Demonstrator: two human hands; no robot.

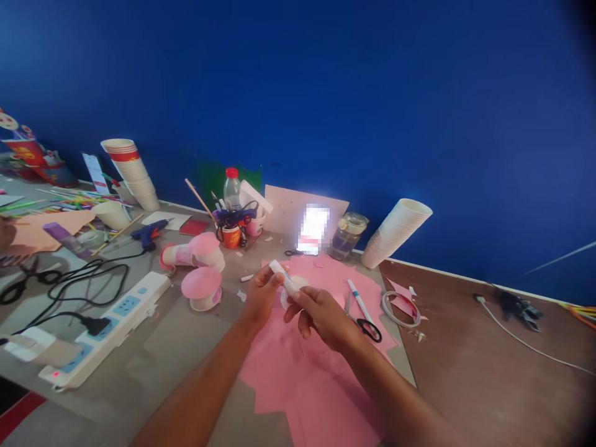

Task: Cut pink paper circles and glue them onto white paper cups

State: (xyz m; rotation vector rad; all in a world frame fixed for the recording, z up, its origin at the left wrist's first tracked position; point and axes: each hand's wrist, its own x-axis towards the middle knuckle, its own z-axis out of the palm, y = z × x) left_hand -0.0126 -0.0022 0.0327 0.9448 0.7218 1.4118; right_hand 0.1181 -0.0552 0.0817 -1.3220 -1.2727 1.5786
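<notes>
Both hands meet around a slim white tube (285, 277) with faint bluish marking, held above sheets of pink paper (321, 385). My left hand (263, 295) is closed on its upper end. The fingers of my right hand (321, 313) pinch its lower end. A round white thing, partly hidden, shows behind the fingers. To the right on the paper lie scissors (370, 330) with black handles and a white pen (357, 299) with a blue band. Left of my hands stand paper cups with pink paper tops (202, 282).
A power strip (112, 329) with cables and a blue glue gun (149, 233) lie left. At the back are a lit phone (313, 230), a glass jar (348, 236) and leaning stacked paper cups (395, 233). A tape roll (400, 309) lies right. Another person's hand (7, 236) is far left.
</notes>
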